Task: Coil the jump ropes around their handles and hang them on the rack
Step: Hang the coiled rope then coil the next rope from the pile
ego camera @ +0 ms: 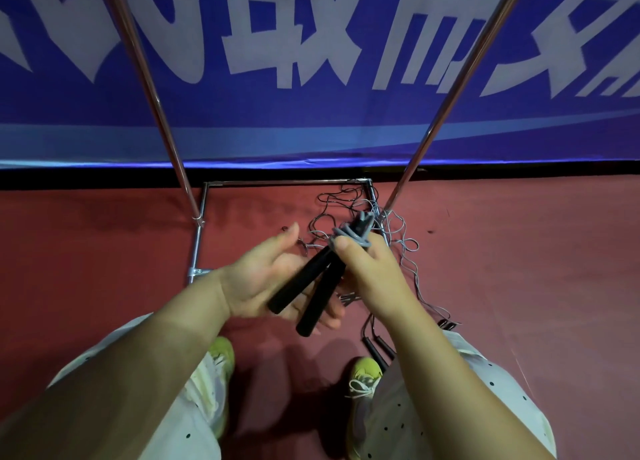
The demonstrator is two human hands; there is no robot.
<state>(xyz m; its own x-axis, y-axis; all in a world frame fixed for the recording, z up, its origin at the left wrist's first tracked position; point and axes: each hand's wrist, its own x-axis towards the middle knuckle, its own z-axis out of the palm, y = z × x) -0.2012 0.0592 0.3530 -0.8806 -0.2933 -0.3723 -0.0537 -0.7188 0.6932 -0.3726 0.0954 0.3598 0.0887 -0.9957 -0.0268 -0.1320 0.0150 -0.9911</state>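
Two black jump-rope handles (313, 286) lie side by side, slanting from lower left to upper right, with grey cord (349, 235) wound around their upper ends. My right hand (372, 272) pinches the wound part between thumb and fingers. My left hand (273, 276) is spread under the lower halves of the handles, palm up, thumb raised. A tangle of thin grey and black ropes (363, 217) lies on the floor beyond my hands. The metal rack (152, 88) rises with two slanted poles from a square base frame (277, 182).
Another pair of black handles (375, 348) lies on the red floor by my right shoe (363, 373). A blue banner (311, 78) with white characters stands behind the rack. My left shoe (221, 352) is below my left hand.
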